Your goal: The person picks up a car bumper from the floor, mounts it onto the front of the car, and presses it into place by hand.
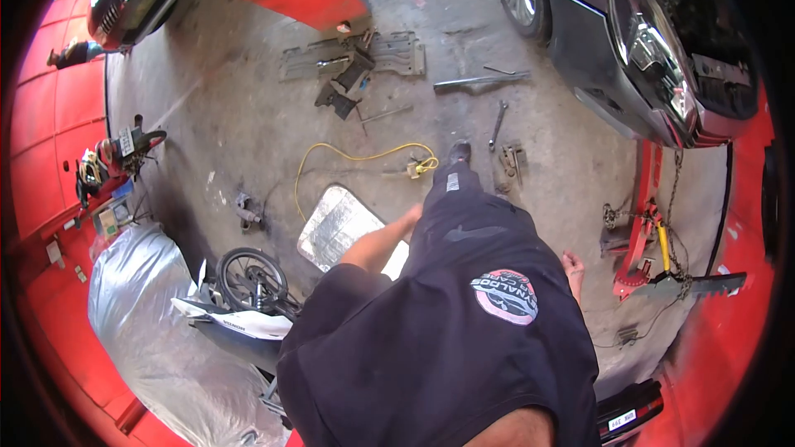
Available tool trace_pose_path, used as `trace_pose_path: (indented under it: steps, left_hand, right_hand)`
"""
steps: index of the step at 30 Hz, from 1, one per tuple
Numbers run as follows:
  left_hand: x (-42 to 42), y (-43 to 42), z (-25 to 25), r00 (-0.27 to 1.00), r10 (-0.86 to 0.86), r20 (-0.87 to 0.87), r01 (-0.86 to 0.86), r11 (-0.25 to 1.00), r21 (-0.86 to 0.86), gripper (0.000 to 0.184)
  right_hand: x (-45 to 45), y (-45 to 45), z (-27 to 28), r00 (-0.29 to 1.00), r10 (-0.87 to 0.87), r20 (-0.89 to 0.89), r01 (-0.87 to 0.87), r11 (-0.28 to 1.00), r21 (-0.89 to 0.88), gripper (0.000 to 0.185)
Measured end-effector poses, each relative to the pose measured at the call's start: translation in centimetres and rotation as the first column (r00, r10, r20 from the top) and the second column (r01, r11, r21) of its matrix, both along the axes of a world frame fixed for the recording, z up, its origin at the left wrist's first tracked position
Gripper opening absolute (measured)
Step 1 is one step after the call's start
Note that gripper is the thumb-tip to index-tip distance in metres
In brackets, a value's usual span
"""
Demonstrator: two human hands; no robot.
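Note:
My left hand (413, 213) hangs beside the dark shorts, above a silvery sunshade-like sheet (341, 225) on the floor. Its fingers are mostly hidden, and I cannot make out anything in it. On the other side of my dark shirt (414, 348), my right hand (573, 267) hangs low with its fingers loosely apart and nothing visible in them. One dark shoe (460, 151) shows ahead, close to a yellow cord (364, 151) with a small box (416, 169) at its end.
Metal parts (352, 66), a long bar (480, 83) and a wrench (498, 125) lie ahead. A dark car (580, 50) stands at the right, above a red jack (639, 240) with chains. Motorcycles (248, 314) and a silver cover (149, 306) are at the left.

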State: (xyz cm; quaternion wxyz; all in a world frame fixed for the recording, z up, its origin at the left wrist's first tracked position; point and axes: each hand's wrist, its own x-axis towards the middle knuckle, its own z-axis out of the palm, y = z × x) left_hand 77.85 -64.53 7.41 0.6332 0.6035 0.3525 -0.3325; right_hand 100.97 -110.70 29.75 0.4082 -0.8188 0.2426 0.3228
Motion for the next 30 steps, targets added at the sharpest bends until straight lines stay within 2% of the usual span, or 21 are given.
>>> trace_pose_path:
  steps: [2,4,5,8,11,13,14,16,17,20,21,23,26,27,28,30]
  left_hand:
    - [5.2,2.3,3.0,0.967,-0.251,-0.053,0.256,0.947,0.196,0.037]
    - [9.7,3.1,7.7,0.981,-0.126,-0.145,0.148,0.977,0.156,0.032]
    - [11.2,2.9,8.4,0.979,-0.084,-0.188,0.11,0.985,0.132,0.029]
    - [13.3,1.7,7.9,0.987,-0.111,-0.118,0.129,0.98,0.151,0.026]
    - [15.5,-1.5,9.7,0.995,-0.008,-0.104,0.023,0.99,0.138,0.022]
    - [15.4,-3.4,6.8,1.0,-0.014,-0.009,0.015,0.985,0.172,0.021]
    - [15.2,-4.3,4.6,1.0,-0.001,-0.008,0.002,0.992,0.129,0.02]
    - [15.6,-6.5,0.2,0.999,-0.048,0.0,0.046,0.963,0.265,0.022]
    - [17.2,-8.5,2.2,0.99,-0.139,0.01,0.129,0.941,0.312,0.026]
    - [22.6,-16.9,8.2,0.966,-0.223,-0.128,0.256,0.883,0.393,0.032]
    - [24.1,-18.7,8.1,0.962,-0.264,-0.064,0.267,0.877,0.4,0.032]
    - [26.4,-22.4,7.1,0.944,-0.323,0.058,0.274,0.874,0.402,0.031]
    - [31.3,-26.8,7.2,0.912,-0.392,0.121,0.295,0.832,0.47,0.031]
    - [33.7,-28.0,9.2,0.76,-0.607,0.233,0.387,0.71,0.589,0.028]
    - [36.0,-29.2,11.7,0.545,-0.787,0.289,0.431,0.558,0.709,0.026]
    - [41.3,-29.8,8.4,0.307,-0.937,0.169,0.352,0.276,0.894,0.024]
  right_hand:
    - [-0.1,-1.0,-0.1,0.999,0.016,0.03,-0.016,1.0,-0.015,0.032]
    - [-0.3,-2.0,-0.8,1.0,-0.019,0.024,0.019,1.0,0.022,0.031]
    - [-0.6,-2.9,-1.7,0.997,-0.074,0.007,0.074,0.996,0.059,0.03]
    - [-0.8,-5.1,-0.7,0.976,-0.216,0.008,0.215,0.975,0.061,0.027]
    - [-0.9,-9.4,-2.1,0.967,-0.253,0.005,0.251,0.961,0.113,0.026]
    - [-1.6,-12.8,-3.3,0.96,-0.279,0.033,0.274,0.955,0.112,0.025]
    - [-1.6,-14.6,-4.0,0.956,-0.29,0.046,0.283,0.952,0.118,0.025]
    - [-0.2,-18.6,-6.1,0.95,-0.301,0.084,0.289,0.948,0.137,0.025]
    - [-0.5,-21.0,-7.1,0.947,-0.307,0.097,0.292,0.945,0.146,0.025]
    - [-1.8,-27.5,-7.7,0.912,-0.394,0.113,0.376,0.915,0.148,0.024]
    - [-2.5,-29.5,-7.7,0.895,-0.432,0.111,0.416,0.899,0.14,0.024]
    - [-3.9,-33.8,-8.3,0.899,-0.401,0.176,0.389,0.916,0.1,0.022]
    - [-5.0,-40.0,-9.7,0.883,-0.434,0.18,0.423,0.901,0.096,0.021]
    - [-4.8,-41.3,-10.2,0.867,-0.469,0.166,0.462,0.883,0.086,0.021]
    - [-4.8,-42.5,-10.3,0.85,-0.506,0.149,0.501,0.863,0.072,0.021]
    - [-3.5,-43.2,-10.5,0.807,-0.578,0.118,0.571,0.816,0.091,0.022]
